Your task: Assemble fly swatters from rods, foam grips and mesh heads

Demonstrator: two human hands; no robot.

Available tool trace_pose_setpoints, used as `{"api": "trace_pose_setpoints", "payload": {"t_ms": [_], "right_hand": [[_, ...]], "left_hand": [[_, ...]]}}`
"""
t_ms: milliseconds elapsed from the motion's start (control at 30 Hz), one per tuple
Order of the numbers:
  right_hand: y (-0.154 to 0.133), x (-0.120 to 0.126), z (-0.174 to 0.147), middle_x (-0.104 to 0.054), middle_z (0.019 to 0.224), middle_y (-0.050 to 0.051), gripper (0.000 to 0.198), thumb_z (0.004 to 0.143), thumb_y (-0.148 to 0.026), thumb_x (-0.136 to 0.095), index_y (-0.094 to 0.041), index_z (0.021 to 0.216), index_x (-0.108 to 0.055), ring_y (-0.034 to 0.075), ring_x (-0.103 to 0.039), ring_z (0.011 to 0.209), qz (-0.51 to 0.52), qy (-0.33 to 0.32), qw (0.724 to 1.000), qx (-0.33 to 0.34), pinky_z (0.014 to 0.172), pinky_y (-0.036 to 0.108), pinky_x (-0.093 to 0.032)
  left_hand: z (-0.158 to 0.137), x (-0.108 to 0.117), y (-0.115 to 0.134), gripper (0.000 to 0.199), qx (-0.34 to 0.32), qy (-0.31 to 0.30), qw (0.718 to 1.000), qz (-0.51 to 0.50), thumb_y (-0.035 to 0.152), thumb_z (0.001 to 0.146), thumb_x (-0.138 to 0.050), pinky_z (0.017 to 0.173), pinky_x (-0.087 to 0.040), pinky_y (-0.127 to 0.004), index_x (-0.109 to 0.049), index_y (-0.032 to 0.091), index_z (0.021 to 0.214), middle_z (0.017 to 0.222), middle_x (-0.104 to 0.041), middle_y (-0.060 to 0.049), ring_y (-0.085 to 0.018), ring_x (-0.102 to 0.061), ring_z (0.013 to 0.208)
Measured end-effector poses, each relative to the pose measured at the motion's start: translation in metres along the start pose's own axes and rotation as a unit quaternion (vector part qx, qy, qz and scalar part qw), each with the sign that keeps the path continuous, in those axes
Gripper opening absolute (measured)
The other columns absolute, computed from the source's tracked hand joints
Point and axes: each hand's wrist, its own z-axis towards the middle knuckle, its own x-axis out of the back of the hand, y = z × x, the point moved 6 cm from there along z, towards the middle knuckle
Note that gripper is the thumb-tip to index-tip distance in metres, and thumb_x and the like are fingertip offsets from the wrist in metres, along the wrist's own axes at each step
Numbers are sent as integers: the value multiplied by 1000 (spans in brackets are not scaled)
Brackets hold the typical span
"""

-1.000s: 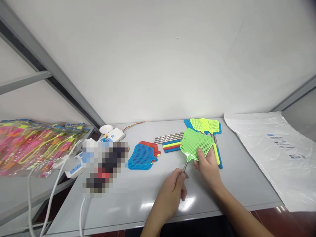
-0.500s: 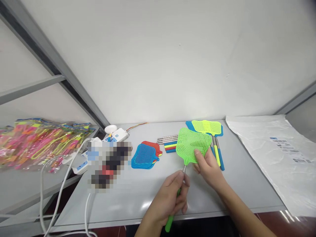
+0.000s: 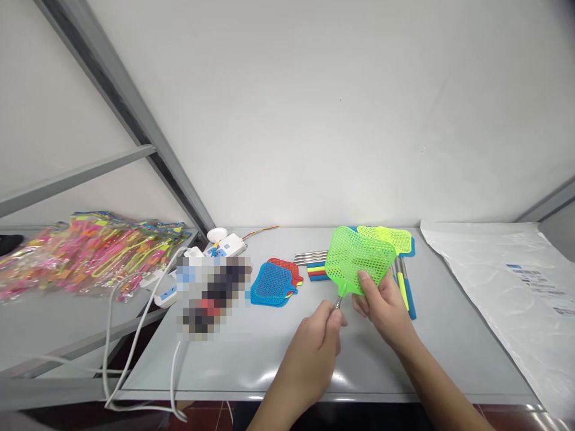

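Note:
A green fly swatter [image 3: 359, 257] is held up over the table in both hands. My right hand [image 3: 380, 302] pinches the lower right of its perforated head, thumb on the near face. Just below the head, my left hand [image 3: 321, 341] is closed around the metal rod, and the green handle is hidden behind it. Loose swatter heads [image 3: 272, 284], blue on top with red and yellow beneath, lie to the left. Behind the green head, metal rods [image 3: 309, 258] with coloured grips [image 3: 317, 271] rest in a row. Complete swatters with yellow [image 3: 387, 238] and blue heads lie at the right.
A white plastic mailer [image 3: 485, 281] covers the table's right side. On the left are power strips [image 3: 231, 245], a white cable [image 3: 135, 347] and a pixelated dark item [image 3: 218, 296]. Further left, pink and yellow packaged goods [image 3: 103, 254] are piled. A wall stands behind.
My left hand has shifted up the rod towards the head, its fingers wrapping tighter, and the green handle has gone from sight. The camera view has turned slightly left.

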Motion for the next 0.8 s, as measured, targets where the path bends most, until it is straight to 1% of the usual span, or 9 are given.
{"api": "trace_pose_setpoints", "payload": {"t_ms": [67,167,333,400,500,567,633,733,800], "right_hand": [[8,-1,-5,-37,49,-13,25,88,-44,-60,-24,87,-45,6,-31,37,6,-19,999,-39,39,21,-29],[30,-5,-23,-38,43,-9,35,89,-47,-58,-21,69,-45,7,-34,39,-23,-77,990,-115,41,23,-26],[52,6,-33,-38,43,-5,48,88,-48,-59,-20,53,-40,7,-34,42,-84,-115,976,-168,44,25,-24],[41,21,-16,-36,44,-7,43,84,-44,-65,-20,56,-43,7,-29,42,-78,-82,981,-161,42,24,-22],[2,54,25,-27,49,-10,35,78,-36,-73,-21,63,-45,6,-20,43,-13,56,995,-78,41,23,-20],[-18,57,45,-23,49,-11,39,75,-32,-76,-21,62,-41,6,-18,44,-22,32,998,-53,41,22,-21],[-25,48,53,-27,50,-10,36,80,-37,-71,-21,65,-43,7,-22,45,-33,-16,998,-54,43,23,-26],[-7,21,34,-33,52,-9,30,87,-48,-59,-21,78,-52,8,-27,45,-64,-86,990,-93,44,23,-28],[17,1,11,-35,51,-9,32,88,-51,-58,-19,87,-57,8,-31,46,-104,-157,972,-141,45,23,-27]], "left_hand": [[0,-7,-4,29,21,-39,995,-85,46,99,-29,45,-33,-20,-45,23,92,56,-43,7,-10,-39,44],[2,-17,-16,26,47,-78,980,-180,46,97,-32,37,-32,-19,-43,23,91,56,-41,9,-7,-30,35],[2,-24,-40,34,79,-91,969,-217,50,96,-35,35,-30,-17,-43,21,78,53,-33,9,-6,-26,36],[-1,-24,-46,38,84,-93,969,-213,52,95,-36,36,-29,-18,-41,21,74,54,-31,9,-6,-27,38],[-7,-27,-50,39,90,-112,968,-205,54,95,-37,37,-27,-19,-41,21,73,54,-31,9,-6,-25,39],[-8,-28,-49,39,90,-108,967,-210,54,95,-37,38,-25,-19,-40,21,74,54,-31,9,-6,-24,39],[-6,-26,-46,40,83,-86,968,-218,54,95,-37,39,-24,-20,-39,21,73,54,-30,9,-6,-24,39],[-2,-22,-41,39,68,-63,970,-227,52,96,-35,40,-24,-21,-39,22,73,54,-30,9,-7,-23,40],[0,-21,-40,38,65,-65,973,-212,52,96,-35,42,-24,-21,-40,21,74,54,-31,9,-7,-25,42]]}}
